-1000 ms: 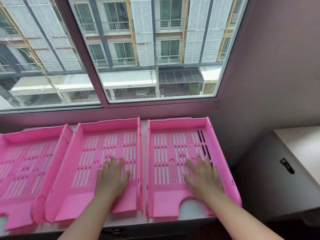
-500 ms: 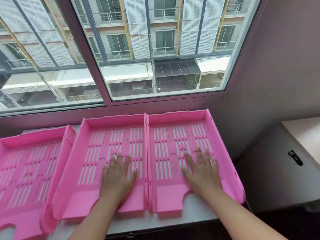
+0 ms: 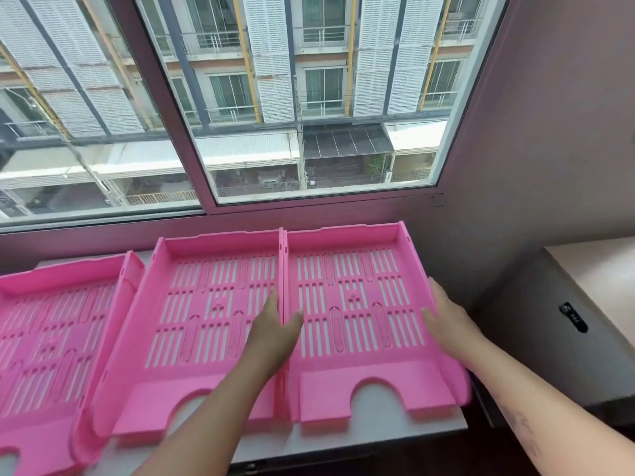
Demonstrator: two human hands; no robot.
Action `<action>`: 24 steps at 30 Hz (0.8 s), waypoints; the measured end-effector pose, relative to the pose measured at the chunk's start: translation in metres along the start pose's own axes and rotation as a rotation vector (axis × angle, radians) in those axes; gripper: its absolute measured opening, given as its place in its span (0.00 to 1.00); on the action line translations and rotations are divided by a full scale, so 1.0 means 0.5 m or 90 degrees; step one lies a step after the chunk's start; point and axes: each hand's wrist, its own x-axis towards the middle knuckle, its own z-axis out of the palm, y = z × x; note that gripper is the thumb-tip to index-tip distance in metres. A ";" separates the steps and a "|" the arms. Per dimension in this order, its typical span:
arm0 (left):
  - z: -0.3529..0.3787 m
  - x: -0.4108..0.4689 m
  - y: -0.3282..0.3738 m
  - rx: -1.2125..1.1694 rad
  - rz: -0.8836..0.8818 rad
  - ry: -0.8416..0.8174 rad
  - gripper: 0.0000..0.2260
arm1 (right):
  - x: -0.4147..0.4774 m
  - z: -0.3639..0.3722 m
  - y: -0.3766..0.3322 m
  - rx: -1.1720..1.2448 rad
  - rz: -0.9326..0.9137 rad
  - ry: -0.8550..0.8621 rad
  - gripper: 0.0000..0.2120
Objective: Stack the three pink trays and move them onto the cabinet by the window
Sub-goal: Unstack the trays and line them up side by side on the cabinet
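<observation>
Moved: both hands are sliding off the tray floors and out to the side walls of the right-hand flat pink plastic tray with slots (image 3: 360, 314).
Left hand (image 3: 275, 334): it is pinching the wall between the middle pink slotted tray (image 3: 206, 310) and the right one, thumb on one side, fingers on the other.
Right hand (image 3: 446, 324): it is wrapping over the far right wall, fingers clamping on the rim.
Where: three trays are lying side by side on the white ledge (image 3: 371, 438) under the window (image 3: 309, 97), in the middle and lower left of the frame. The left pink slotted tray (image 3: 51, 338) is running off the left edge.
Pointing: each tray's long side is running from the bottom of the frame up to the window, with the curved cut-out end at the bottom.
Could go wrong: the right tray is hanging a bit over the ledge's edge, so a loose grip could be letting it tip and fall. The touching walls may be snagging and dragging the middle tray along.
</observation>
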 end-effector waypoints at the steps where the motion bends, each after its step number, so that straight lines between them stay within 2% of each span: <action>1: 0.006 0.001 0.002 -0.005 -0.016 -0.003 0.30 | 0.001 0.006 -0.001 0.012 -0.002 -0.003 0.30; 8: 0.015 0.002 0.019 0.008 -0.033 0.077 0.26 | 0.031 0.026 -0.022 0.012 -0.007 0.020 0.28; 24: -0.008 0.063 0.024 0.041 -0.042 0.089 0.25 | 0.095 0.037 -0.054 0.035 -0.025 0.031 0.27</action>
